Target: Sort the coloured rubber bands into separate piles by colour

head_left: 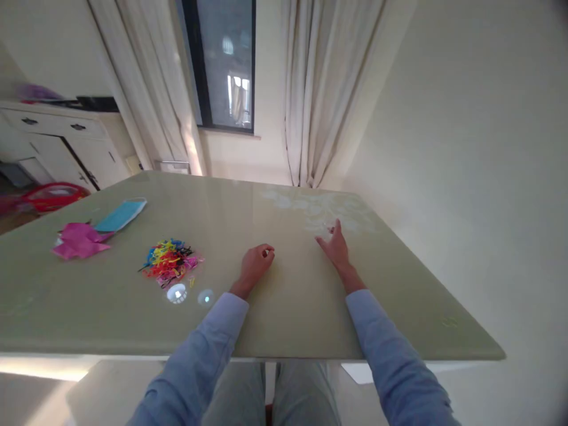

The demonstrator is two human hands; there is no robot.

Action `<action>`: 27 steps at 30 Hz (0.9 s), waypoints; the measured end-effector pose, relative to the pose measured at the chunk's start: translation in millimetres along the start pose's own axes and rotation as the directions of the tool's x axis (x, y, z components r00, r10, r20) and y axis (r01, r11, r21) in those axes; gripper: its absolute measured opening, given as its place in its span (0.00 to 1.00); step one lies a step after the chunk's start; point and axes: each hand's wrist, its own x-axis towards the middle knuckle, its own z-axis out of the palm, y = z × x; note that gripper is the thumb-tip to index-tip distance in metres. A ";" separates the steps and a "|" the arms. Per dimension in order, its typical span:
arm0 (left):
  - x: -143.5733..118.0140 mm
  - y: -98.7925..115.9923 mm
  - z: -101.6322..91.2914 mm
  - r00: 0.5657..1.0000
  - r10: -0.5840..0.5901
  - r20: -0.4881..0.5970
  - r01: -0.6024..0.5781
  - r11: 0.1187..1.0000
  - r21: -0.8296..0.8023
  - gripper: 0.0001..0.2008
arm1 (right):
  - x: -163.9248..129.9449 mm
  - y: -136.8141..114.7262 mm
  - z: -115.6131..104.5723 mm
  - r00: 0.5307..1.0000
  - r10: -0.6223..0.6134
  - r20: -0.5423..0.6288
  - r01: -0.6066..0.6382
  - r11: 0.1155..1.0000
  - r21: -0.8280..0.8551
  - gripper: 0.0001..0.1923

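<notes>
Between both hands [256,264] [336,249], open tabletop [296,290] to near edge [297,357]

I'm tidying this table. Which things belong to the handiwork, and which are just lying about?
Likely in use, as nearest the left hand:
multicoloured pile of thin strips

Apparently just lying about:
blue face mask
crumpled pink sheet

On the greenish table [288,319] there lies a heap of small coloured strips [171,260]. To the left of this heap is a crumpled pink sheet [82,241]; beyond the heap, also leftward, a blue mask [122,215]. To its right is the left hand [256,264], fingers curled, and farther right the right hand [336,248], thumb spread apart.
</notes>
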 end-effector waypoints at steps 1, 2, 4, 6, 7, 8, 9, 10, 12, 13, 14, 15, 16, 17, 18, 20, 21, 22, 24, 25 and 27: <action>0.2 0.2 0.0 1.000 -0.003 0.001 0.003 1.000 0.006 0.14 | 0.9 -1.0 -1.2 1.000 0.020 0.024 -0.020 1.000 -0.020 0.53; 0.4 0.5 0.2 1.000 -0.007 0.002 0.007 1.000 0.013 0.14 | 1.6 -1.6 -2.4 0.998 0.035 0.044 -0.033 0.999 -0.033 0.52; 0.5 1.1 0.7 1.000 -0.018 0.003 0.018 0.999 0.032 0.13 | 2.8 -1.7 -4.2 0.997 0.044 0.069 -0.041 0.998 -0.046 0.50; 0.5 1.6 1.5 1.000 -0.024 0.008 0.024 0.998 0.049 0.13 | 4.3 -0.2 -5.0 0.996 0.054 0.069 -0.050 0.997 -0.055 0.49; 0.5 1.8 1.9 1.000 -0.026 0.010 0.025 0.998 0.057 0.13 | 5.2 1.0 -5.2 0.996 0.063 0.061 -0.059 0.996 -0.060 0.49; 0.4 1.9 2.2 1.000 -0.027 0.011 0.027 0.998 0.064 0.13 | 6.3 2.2 -5.2 0.996 0.075 0.052 -0.072 0.995 -0.064 0.49; 0.4 1.9 2.5 1.000 -0.027 0.011 0.026 0.997 0.069 0.13 | 7.4 3.5 -5.1 0.995 0.086 0.045 -0.083 0.994 -0.067 0.49; 0.4 1.8 2.7 1.000 -0.026 0.012 0.026 0.997 0.073 0.13 | 8.3 4.7 -5.0 0.995 0.094 0.042 -0.091 0.993 -0.069 0.49; 0.5 1.5 2.9 1.000 -0.025 0.015 0.024 0.996 0.082 0.14 | 9.7 6.6 -4.7 0.994 0.100 0.047 -0.096 0.993 -0.070 0.49; 0.5 1.3 2.9 1.000 -0.023 0.016 0.021 0.996 0.085 0.14 | 10.1 7.2 -4.5 0.993 0.102 0.052 -0.098 0.993 -0.072 0.49; 0.5 1.0 2.9 1.000 -0.022 0.017 0.020 0.996 0.087 0.14 | 10.3 7.6 -4.4 0.993 0.104 0.058 -0.100 0.992 -0.076 0.49; 0.5 0.6 2.8 1.000 -0.021 0.017 0.020 0.996 0.088 0.13 | 10.3 7.8 -4.4 0.992 0.107 0.063 -0.102 0.991 -0.083 0.49; 0.5 0.1 2.9 1.000 -0.019 0.014 0.018 0.996 0.087 0.13 | 10.3 7.9 -4.3 0.991 0.111 0.069 -0.105 0.990 -0.092 0.49; 0.5 -0.4 2.9 1.000 -0.017 0.010 0.016 0.996 0.086 0.13 | 10.2 7.9 -4.3 0.990 0.115 0.076 -0.107 0.989 -0.102 0.49; 0.5 -0.9 2.9 1.000 -0.017 0.008 0.016 0.996 0.085 0.13 | 10.1 7.9 -4.4 0.989 0.120 0.081 -0.111 0.988 -0.111 0.49; 0.5 -2.0 2.9 1.000 -0.015 0.007 0.015 0.997 0.079 0.14 | 9.7 7.5 -5.2 0.988 0.133 0.078 -0.123 0.984 -0.126 0.50; 0.5 -2.4 2.9 1.000 -0.013 0.007 0.013 0.997 0.075 0.14 | 9.4 7.1 -6.1 0.988 0.139 0.068 -0.129 0.983 -0.129 0.50; 0.4 -2.8 2.7 1.000 -0.012 0.007 0.012 0.998 0.069 0.14 | 8.8 6.4 -7.6 0.988 0.144 0.053 -0.136 0.982 -0.129 0.51; 0.1 -3.3 2.3 1.000 -0.003 0.008 0.002 0.999 0.054 0.13 | 6.9 3.5 -12.8 0.988 0.152 0.016 -0.149 0.981 -0.124 0.51; -0.1 -3.4 2.1 1.000 0.002 0.008 -0.002 0.999 0.046 0.14 | 5.3 1.1 -16.4 0.989 0.151 -0.007 -0.151 0.982 -0.118 0.51; -0.6 -3.3 1.6 1.000 0.005 0.003 -0.005 0.999 0.033 0.14 | 0.5 -5.9 -24.9 0.987 0.133 -0.089 -0.142 0.984 -0.104 0.45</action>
